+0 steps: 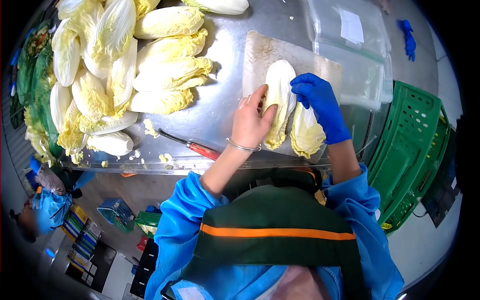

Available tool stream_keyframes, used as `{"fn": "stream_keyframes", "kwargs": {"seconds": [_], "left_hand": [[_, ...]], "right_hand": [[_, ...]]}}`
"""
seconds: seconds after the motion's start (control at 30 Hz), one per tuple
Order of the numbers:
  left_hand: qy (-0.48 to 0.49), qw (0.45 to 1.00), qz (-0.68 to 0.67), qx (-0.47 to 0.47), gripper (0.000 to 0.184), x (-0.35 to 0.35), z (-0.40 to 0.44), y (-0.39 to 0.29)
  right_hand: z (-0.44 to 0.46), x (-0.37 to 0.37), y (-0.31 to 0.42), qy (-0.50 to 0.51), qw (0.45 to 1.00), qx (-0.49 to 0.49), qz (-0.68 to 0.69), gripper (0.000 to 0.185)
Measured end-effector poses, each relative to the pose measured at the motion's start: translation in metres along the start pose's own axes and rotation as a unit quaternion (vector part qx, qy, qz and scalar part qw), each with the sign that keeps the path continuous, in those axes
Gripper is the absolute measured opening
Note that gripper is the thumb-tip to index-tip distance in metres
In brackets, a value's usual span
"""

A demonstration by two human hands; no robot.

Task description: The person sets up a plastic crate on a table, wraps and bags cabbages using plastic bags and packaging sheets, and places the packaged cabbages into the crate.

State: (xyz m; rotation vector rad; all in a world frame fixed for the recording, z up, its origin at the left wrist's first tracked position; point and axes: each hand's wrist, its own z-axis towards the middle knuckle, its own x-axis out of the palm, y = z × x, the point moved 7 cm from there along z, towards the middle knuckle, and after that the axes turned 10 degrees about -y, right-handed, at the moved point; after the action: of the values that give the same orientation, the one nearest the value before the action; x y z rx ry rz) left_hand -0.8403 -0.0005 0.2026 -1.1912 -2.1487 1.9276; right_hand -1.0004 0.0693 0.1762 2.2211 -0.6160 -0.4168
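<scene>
Two napa cabbages lie side by side on a stained pale sheet. My bare left hand (252, 120), with a metal bangle at the wrist, grips the left edge of the nearer-left napa cabbage (280, 92), fingers curled at its side and thumb on its leaves. In a blue glove, my right hand (317, 100) is closed, its fingertips pinched together beside that cabbage's upper right side. What they hold, if anything, is hidden. Partly under the right hand is the second napa cabbage (306, 135). A red-handled knife (200, 150) rests on the metal table, left of my left forearm.
Several napa cabbages (170, 70) are piled on the left of the steel table (227, 30), with leaf scraps near its front edge. Clear plastic bags (350, 65) lie at the back right. A green crate (405, 150) stands to the right. Another person (50, 205) is at far left.
</scene>
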Motion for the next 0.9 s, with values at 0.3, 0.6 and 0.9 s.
{"fn": "stream_keyframes", "kwargs": {"seconds": [0.3,0.6,0.9], "left_hand": [[-0.115,0.978,0.083,0.153,0.033,-0.029,0.007,0.007],[0.025,0.856,-0.378,-0.351,0.034,0.004,0.029,0.099],[0.008,0.978,0.096,0.184,0.063,0.049,-0.02,-0.025]], "right_hand": [[-0.099,-0.024,0.023,-0.18,0.927,-0.292,-0.153,0.027],[-0.041,-0.065,-0.02,-0.204,0.916,-0.209,-0.275,0.054],[-0.017,-0.052,-0.023,-0.205,0.933,-0.149,-0.256,0.075]]}}
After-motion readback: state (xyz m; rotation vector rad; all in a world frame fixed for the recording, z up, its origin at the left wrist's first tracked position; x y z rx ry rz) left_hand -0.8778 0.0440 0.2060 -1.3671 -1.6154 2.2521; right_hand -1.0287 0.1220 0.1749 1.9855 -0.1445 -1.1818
